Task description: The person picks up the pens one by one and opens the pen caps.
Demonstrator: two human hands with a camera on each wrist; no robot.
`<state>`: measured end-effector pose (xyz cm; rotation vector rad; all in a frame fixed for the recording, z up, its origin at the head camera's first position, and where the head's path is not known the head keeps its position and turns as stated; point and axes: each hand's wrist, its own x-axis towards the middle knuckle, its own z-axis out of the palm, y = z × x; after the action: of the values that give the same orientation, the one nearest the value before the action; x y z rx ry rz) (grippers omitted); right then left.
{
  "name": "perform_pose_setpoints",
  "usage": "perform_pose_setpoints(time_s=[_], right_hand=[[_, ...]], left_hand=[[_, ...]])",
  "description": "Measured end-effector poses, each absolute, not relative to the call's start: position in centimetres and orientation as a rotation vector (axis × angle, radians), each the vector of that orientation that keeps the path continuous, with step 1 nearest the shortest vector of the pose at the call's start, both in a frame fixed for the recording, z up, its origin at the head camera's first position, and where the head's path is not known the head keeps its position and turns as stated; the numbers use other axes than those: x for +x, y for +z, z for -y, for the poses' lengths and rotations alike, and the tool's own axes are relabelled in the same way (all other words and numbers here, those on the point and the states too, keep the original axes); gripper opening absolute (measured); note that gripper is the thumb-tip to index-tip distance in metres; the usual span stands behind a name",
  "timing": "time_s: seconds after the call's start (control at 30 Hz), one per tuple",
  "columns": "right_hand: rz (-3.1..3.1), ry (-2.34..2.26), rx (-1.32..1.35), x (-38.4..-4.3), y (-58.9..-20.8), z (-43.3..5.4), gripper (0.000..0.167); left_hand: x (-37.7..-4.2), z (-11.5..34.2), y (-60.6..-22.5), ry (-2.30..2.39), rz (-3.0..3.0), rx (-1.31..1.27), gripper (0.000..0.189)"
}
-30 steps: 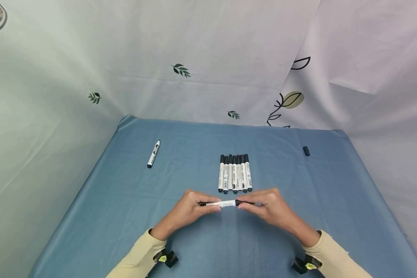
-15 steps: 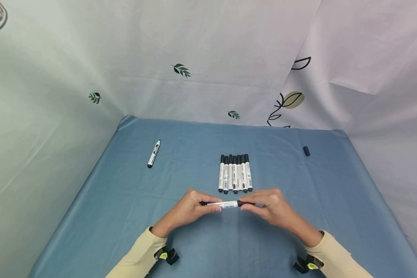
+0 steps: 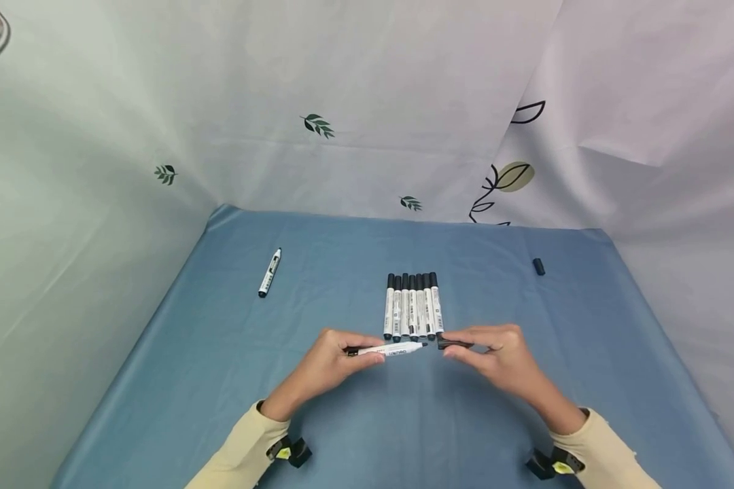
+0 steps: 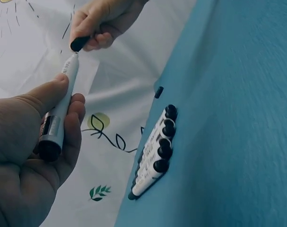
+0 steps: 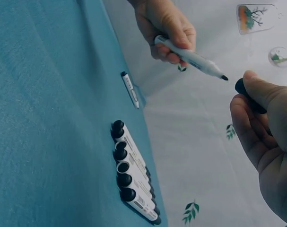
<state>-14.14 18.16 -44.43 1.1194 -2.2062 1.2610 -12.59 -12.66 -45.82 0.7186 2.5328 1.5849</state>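
Observation:
My left hand [image 3: 333,360] grips a white marker [image 3: 400,348] by its rear part, with the bare dark tip pointing right. Between thumb and fingers my right hand [image 3: 498,353] pinches a black marker cap [image 3: 445,342], a small gap away from that tip. The right wrist view shows the exposed tip of the marker [image 5: 207,66] and the separate cap [image 5: 241,86]. Just beyond both hands, a row of several capped white markers [image 3: 412,309] lies side by side on the blue cloth.
An uncapped marker [image 3: 270,273] lies at the back left of the blue-covered table [image 3: 318,272]. A loose black cap [image 3: 539,266] lies at the back right. Pale printed fabric [image 3: 367,136] hangs behind and at the sides.
The cap has come off the marker: my right hand has moved right with it, baring the tip. My left hand has shifted slightly left and up with the marker.

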Motion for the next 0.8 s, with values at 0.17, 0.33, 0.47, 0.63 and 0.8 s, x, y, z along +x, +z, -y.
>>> perform_pose_setpoints(time_s=[0.17, 0.33, 0.47, 0.63, 0.8], right_hand=[[2.225, 1.257, 1.044, -14.2, -44.1, -18.7, 0.023], [2.261, 1.248, 1.005, -14.2, -44.2, -19.0, 0.024], [2.247, 1.212, 0.981, -14.1, -44.3, -19.1, 0.027], [2.277, 1.18, 0.908, -13.8, -44.6, -19.3, 0.028], [2.319, 1.185, 0.817, -13.7, -45.0, -19.6, 0.03]], left_hand=[[-12.4, 13.5, -45.9, 1.66, -2.527, 0.64, 0.018], [-12.3, 14.0, -45.6, 1.716, -2.557, 0.565, 0.015], [-12.5, 14.2, -45.4, 1.768, -2.62, 0.499, 0.013], [-12.9, 14.8, -45.0, 1.861, -2.668, 0.381, 0.015], [-13.6, 15.9, -44.5, 1.94, -2.7, 0.28, 0.018]])
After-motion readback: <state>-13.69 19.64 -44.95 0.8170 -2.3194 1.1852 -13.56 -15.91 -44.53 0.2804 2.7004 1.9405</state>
